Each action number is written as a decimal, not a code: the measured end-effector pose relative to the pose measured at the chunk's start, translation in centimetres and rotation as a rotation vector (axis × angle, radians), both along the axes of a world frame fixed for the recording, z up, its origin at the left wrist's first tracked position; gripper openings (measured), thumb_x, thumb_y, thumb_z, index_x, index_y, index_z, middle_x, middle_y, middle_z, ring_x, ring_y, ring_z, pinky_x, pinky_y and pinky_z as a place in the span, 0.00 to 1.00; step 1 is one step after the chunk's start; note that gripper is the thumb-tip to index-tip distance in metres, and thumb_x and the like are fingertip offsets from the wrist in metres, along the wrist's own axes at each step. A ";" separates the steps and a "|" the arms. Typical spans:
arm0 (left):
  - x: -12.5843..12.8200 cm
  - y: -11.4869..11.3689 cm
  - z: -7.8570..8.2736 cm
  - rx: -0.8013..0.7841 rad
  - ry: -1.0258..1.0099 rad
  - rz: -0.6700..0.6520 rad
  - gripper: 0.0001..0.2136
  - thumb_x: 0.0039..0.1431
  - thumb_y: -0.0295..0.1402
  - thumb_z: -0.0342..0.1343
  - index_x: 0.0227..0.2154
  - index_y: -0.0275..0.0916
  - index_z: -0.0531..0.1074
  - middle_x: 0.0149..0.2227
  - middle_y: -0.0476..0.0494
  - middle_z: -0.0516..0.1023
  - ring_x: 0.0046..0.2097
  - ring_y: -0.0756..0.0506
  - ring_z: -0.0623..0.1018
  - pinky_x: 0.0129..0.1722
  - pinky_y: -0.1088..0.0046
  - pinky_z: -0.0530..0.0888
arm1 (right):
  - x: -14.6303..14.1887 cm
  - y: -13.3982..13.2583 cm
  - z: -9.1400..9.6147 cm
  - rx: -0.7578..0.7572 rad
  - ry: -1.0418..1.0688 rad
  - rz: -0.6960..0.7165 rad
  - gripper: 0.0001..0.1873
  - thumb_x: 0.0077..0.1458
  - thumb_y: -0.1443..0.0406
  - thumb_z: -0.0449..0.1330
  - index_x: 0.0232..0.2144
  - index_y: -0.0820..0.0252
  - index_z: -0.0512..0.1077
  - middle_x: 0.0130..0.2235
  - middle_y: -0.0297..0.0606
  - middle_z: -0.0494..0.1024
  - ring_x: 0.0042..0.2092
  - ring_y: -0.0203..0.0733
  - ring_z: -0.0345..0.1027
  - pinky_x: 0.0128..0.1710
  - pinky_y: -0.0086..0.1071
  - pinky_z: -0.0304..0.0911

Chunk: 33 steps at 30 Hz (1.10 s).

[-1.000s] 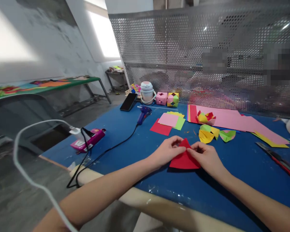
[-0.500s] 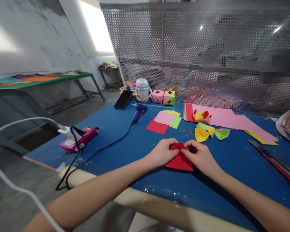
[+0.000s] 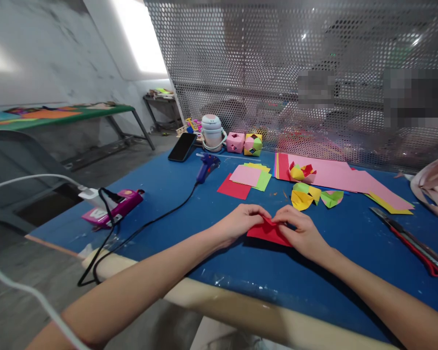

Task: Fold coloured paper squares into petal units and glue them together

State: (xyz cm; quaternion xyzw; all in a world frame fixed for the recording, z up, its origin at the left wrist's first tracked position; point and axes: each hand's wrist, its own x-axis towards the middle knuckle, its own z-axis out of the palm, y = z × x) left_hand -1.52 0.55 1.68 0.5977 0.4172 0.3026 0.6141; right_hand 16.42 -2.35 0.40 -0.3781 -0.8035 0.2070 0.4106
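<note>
A sheet of red paper (image 3: pixel 266 234) with a folded upper edge is held between both hands over the blue table (image 3: pixel 190 228). My left hand (image 3: pixel 243 223) pinches its upper left part, fingers curled behind it. At the upper right, my right hand (image 3: pixel 302 231) pinches the same sheet; the fingertips of both hands nearly meet there. Beyond them lie small paper squares, with a pink sheet (image 3: pixel 245 175) on top and a red square (image 3: pixel 234 187) underneath. Folded yellow and green paper pieces (image 3: pixel 302 197) rest just past my right hand.
A blue glue gun (image 3: pixel 206 167) lies at left, its black cord running to a purple power strip (image 3: pixel 118 209). Behind are a phone (image 3: pixel 182 147), a lidded bottle (image 3: pixel 212 133) and paper cubes (image 3: pixel 235 142). Pink sheets (image 3: pixel 324 171), a cutter (image 3: pixel 385 218) and red-handled scissors (image 3: pixel 419 253) lie right.
The red paper's top edge has come down toward me, so the sheet looks shorter. Both hands stay pinched on it, fingertips closer together. The whole view has shifted slightly.
</note>
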 end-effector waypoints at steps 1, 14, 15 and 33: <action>0.0 0.0 0.0 -0.010 -0.004 -0.002 0.10 0.43 0.24 0.49 0.27 0.35 0.75 0.27 0.48 0.76 0.30 0.50 0.72 0.33 0.76 0.66 | 0.1 0.0 0.0 0.013 -0.010 0.005 0.11 0.53 0.72 0.51 0.33 0.57 0.72 0.33 0.38 0.71 0.35 0.37 0.67 0.37 0.33 0.63; 0.0 0.2 -0.2 -0.126 -0.080 -0.001 0.15 0.37 0.22 0.45 0.27 0.33 0.75 0.23 0.48 0.74 0.25 0.51 0.70 0.28 0.77 0.63 | 0.9 0.3 -0.6 0.132 -0.179 0.057 0.14 0.53 0.73 0.50 0.37 0.57 0.72 0.36 0.40 0.71 0.37 0.37 0.67 0.37 0.32 0.65; -0.1 0.2 -0.2 -0.124 -0.082 -0.003 0.15 0.38 0.22 0.45 0.27 0.33 0.74 0.23 0.47 0.74 0.25 0.51 0.70 0.28 0.77 0.64 | 0.9 0.3 -0.7 0.139 -0.186 0.058 0.14 0.54 0.73 0.50 0.37 0.56 0.71 0.36 0.40 0.70 0.37 0.38 0.67 0.37 0.32 0.65; 0.5 -0.3 -0.9 0.127 0.044 0.009 0.06 0.45 0.25 0.54 0.29 0.35 0.70 0.27 0.51 0.72 0.30 0.52 0.71 0.31 0.77 0.66 | 0.0 -0.2 -0.5 0.032 -0.064 -0.025 0.11 0.54 0.72 0.52 0.37 0.59 0.71 0.36 0.39 0.71 0.38 0.37 0.67 0.39 0.31 0.63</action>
